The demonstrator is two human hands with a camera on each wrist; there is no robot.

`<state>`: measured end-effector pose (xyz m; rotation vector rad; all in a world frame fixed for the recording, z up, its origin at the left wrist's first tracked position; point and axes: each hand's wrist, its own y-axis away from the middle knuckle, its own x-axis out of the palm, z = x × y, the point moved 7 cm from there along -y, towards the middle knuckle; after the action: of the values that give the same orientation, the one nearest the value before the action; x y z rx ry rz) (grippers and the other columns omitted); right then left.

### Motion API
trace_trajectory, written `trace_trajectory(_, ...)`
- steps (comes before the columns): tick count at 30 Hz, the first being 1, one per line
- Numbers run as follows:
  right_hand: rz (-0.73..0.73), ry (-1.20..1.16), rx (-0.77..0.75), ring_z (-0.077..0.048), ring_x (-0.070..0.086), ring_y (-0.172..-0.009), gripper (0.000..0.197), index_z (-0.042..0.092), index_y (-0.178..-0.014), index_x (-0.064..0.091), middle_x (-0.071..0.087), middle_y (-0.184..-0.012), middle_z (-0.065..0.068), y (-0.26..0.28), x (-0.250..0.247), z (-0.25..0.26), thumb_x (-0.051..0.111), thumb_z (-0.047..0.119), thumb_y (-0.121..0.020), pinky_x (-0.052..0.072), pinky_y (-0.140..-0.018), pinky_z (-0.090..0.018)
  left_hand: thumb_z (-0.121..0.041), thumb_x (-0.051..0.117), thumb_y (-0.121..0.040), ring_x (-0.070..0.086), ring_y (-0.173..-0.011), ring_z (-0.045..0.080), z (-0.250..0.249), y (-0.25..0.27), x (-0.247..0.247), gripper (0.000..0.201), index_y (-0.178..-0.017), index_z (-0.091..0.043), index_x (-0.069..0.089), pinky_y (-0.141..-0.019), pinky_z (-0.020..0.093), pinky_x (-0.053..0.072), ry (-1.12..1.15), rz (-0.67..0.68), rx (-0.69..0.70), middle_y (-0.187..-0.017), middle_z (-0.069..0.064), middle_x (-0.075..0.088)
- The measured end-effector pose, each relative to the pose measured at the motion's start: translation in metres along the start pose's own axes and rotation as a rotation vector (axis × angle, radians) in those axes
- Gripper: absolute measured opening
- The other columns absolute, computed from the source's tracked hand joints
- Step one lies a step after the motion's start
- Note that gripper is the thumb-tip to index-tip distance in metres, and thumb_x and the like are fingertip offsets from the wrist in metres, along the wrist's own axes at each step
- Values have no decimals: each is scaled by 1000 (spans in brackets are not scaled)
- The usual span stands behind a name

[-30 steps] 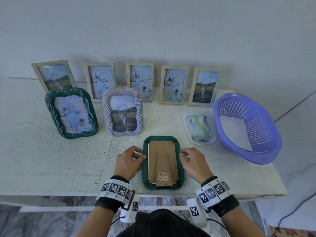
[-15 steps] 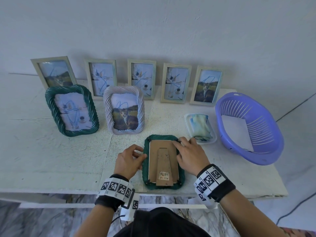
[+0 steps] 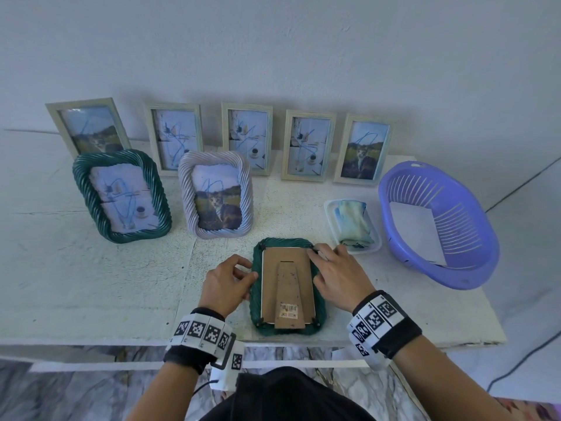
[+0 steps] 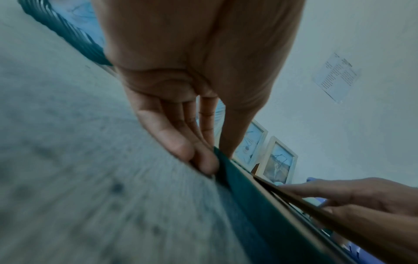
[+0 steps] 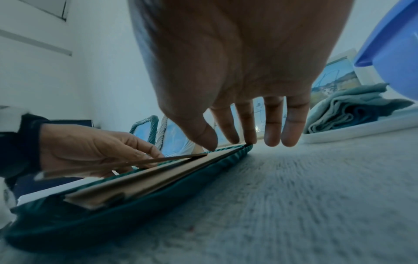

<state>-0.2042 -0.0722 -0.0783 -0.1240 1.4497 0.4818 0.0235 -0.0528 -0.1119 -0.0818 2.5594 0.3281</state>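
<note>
Your frame [image 3: 264, 329] lies face down on the worktop [image 3: 91, 284] between your hands, with its backing [image 3: 271, 268] facing up. Your left hand [image 3: 224, 284] pinches the left rim, thumb on top and fingers pressed together along the outer edge. Your right hand [image 3: 337, 276] is spread and holds nothing. Its thumb and first two fingertips [image 3: 312, 253] press at the far right corner, and the other two hang past the rim.

A small tab sits under those fingertips, and you can't tell from here whether it has turned clear. If you lift the backing while any corner tab laps over it, the board will likely bend or the tab may snap. The stand [image 3: 288, 293] gapes slightly off the backing at your wrist end, so a sliding thumb could catch it. The frame's near end sits close to the worktop edge below your wrists. A pull towards you with a loose left pinch could slide it off.

The long axis runs along your fingers, from wrists to fingertips. The stand's broad foot is at the wrist end and its narrow top towards the fingertips.
</note>
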Motion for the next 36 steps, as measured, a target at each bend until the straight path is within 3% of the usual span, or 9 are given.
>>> trace_trajectory(4, 1, -100, 1, -29, 41, -113, 54, 18, -147, 34, 35, -146, -4, 5, 2, 4, 41, 35, -97, 44, -93, -40, -34, 68, -85, 68, -65, 11, -4, -8, -2, 11, -92, -27, 63, -72, 35, 57, -102, 24, -1, -61, -7, 69)
trace_trajectory(7, 17, -115, 4, -29, 40, -114, 56, 20, -147, 33, 31, -148, -5, 7, 4, 6, 41, 42, -97, 44, -93, -40, -47, 61, -87, 67, -85, 17, -19, -21, -5, 25, -98, -24, 64, -81, 33, 52, -209, 10, -6, -79, -5, 72)
trace_trajectory(12, 22, -122, 12, -31, 40, -112, 57, 17, -147, 33, 31, -146, -8, 6, 5, 8, 42, 41, -96, 44, -94, -42, -63, 53, -85, 62, -89, 26, -36, -45, 2, 43, -88, -21, 57, -78, 35, 49, -457, 32, -67, -93, 5, 66)
trace_trajectory(16, 9, -115, 23, -32, 42, -109, 62, 18, -146, 36, 33, -147, -8, 6, 8, 6, 33, 47, -91, 45, -92, -44, -59, 55, -86, 60, -96, 31, -41, -51, 5, 45, -98, -16, 55, -80, 38, 49, -581, 38, -96, -102, 10, 62)
trace_trajectory(21, -6, -95, 28, -31, 45, -105, 74, 20, -144, 40, 36, -145, -7, 4, 11, 5, 16, 55, -83, 47, -88, -44, -49, 58, -87, 60, -96, 33, -43, -54, 6, 38, -99, -13, 55, -83, 40, 51, -577, 65, -85, -103, 13, 63)
trace_trajectory(26, -4, -86, 35, -30, 44, -107, 63, 20, -143, 41, 36, -145, -6, 4, 9, 6, 31, 48, -88, 47, -87, -42, -39, 60, -90, 60, -93, 30, -40, -58, 4, 25, -86, -16, 53, -82, 37, 50, -518, 92, -37, -96, 11, 65)
trace_trajectory(30, 4, -87, 35, -30, 44, -108, 62, 20, -143, 40, 35, -145, -5, 4, 8, 6, 32, 48, -88, 46, -87, -41, -41, 63, -88, 66, -81, 25, -35, -57, 0, 26, -76, -20, 53, -78, 37, 53, -423, 96, -13, -78, 5, 69)
trace_trajectory(33, 11, -134, 29, -29, 41, -114, 57, 23, -147, 33, 30, -149, -5, 8, 8, 4, 38, 44, -95, 44, -93, -41, -58, 62, -83, 67, -80, 18, -32, -42, -2, 40, -95, -19, 60, -80, 36, 54, -423, 157, -14, -80, -1, 71)
trace_trajectory(36, -38, -252, -6, -25, 38, -121, 49, 24, -146, 37, 31, -151, -1, 21, 2, 4, 44, 34, -98, 41, -99, -36, -70, 59, -78, 58, -107, 19, -33, -18, -3, 74, -131, -20, 49, -91, 39, 49, -501, 161, 57, -116, 0, 63)
